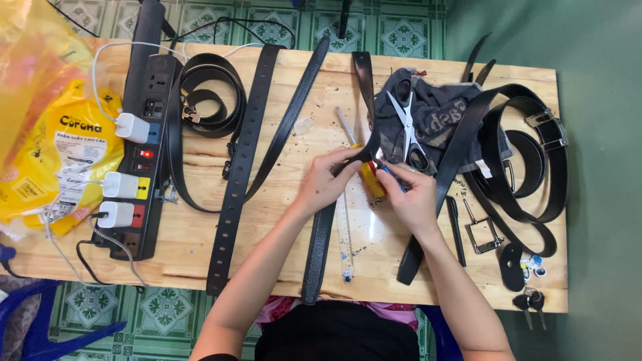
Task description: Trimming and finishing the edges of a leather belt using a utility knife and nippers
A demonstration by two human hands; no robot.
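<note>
My left hand pinches a black leather belt that runs from the table's far edge down over the near edge. My right hand grips a small blue object against the belt at the same spot; I cannot tell what the object is. Under the hands lies a screwdriver with a yellow handle and red tip. Scissors rest on a dark grey cloth just beyond my right hand.
Wooden table holds several black belts, a coiled belt, belts with buckles, a loose metal buckle, a black pen, keys. A black power strip with white chargers and a yellow bag sit left.
</note>
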